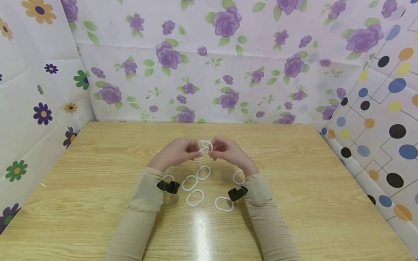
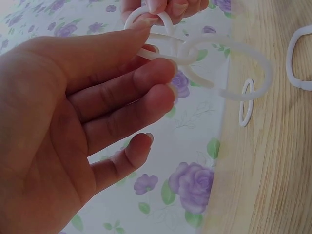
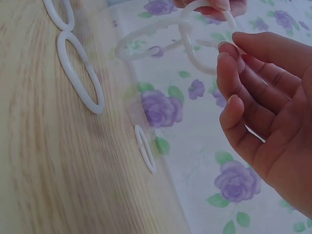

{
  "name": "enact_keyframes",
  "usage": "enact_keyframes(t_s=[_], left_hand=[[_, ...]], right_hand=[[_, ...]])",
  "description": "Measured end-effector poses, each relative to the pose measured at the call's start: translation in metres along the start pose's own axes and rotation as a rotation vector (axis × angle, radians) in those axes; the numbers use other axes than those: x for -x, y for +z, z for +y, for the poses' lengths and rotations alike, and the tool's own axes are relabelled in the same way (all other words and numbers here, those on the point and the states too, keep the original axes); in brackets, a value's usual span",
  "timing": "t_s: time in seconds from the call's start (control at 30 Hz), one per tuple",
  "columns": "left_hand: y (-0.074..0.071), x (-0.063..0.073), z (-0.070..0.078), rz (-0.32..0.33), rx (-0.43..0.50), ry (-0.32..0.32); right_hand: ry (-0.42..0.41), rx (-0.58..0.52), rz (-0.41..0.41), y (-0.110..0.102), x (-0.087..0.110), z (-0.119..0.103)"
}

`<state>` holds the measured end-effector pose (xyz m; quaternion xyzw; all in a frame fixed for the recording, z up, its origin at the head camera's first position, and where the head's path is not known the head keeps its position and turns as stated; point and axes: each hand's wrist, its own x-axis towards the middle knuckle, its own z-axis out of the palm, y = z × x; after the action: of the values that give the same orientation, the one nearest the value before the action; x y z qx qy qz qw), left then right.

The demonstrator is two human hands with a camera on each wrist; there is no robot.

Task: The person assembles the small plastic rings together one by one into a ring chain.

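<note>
Both hands meet over the far middle of the table, holding white oval plastic links, each with a small gap. My left hand [image 1: 177, 153] pinches one link [image 2: 183, 60] between thumb and index finger, the other fingers loosely bent. Another link [image 2: 267, 66] hangs threaded through it, below the fingers. My right hand [image 1: 230, 151] pinches a link [image 1: 212, 146] by its side, with thumb and fingertips. That link overlaps the left hand's link in the head view. In the right wrist view the hanging link [image 3: 127, 37] dangles beside the right fingers.
Several loose white links lie on the wooden table [image 1: 310, 203] beneath the hands, such as one link [image 1: 187, 200] near the middle and another link [image 1: 215, 203] by the right wrist. Flowered sheeting [image 1: 196, 83] stands behind the table; patterned sheets flank both sides.
</note>
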<state>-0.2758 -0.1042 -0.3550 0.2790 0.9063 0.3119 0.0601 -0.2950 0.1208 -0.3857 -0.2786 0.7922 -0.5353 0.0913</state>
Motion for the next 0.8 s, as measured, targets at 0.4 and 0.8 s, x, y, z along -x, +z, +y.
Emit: enact_keyframes(t_s=[0.4, 0.8], left_hand=[[-0.002, 0.001, 0.000, 0.001, 0.014, -0.009], [-0.005, 0.004, -0.002, 0.034, 0.008, -0.020]], right_hand=[[0.036, 0.013, 0.044, -0.009, 0.003, 0.004], [0.056, 0.010, 0.073, -0.018, 0.006, 0.008]])
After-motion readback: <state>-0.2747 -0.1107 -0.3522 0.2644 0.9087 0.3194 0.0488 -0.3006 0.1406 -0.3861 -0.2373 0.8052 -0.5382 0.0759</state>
